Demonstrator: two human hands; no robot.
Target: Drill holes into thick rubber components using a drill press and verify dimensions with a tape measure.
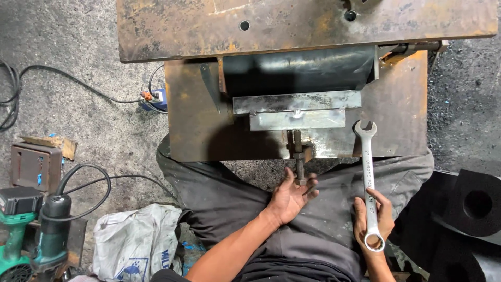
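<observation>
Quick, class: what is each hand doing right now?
Left hand: open, fingers touching the bolt.
Right hand: closed on the combination wrench.

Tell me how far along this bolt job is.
Done: the bolt with its nut already sits threaded through the rusty steel plate under the clamped bars. In hand: the left hand fingers the bolt's lower end; the right hand holds the wrench. Left: the wrench is not yet on the nut.
</observation>
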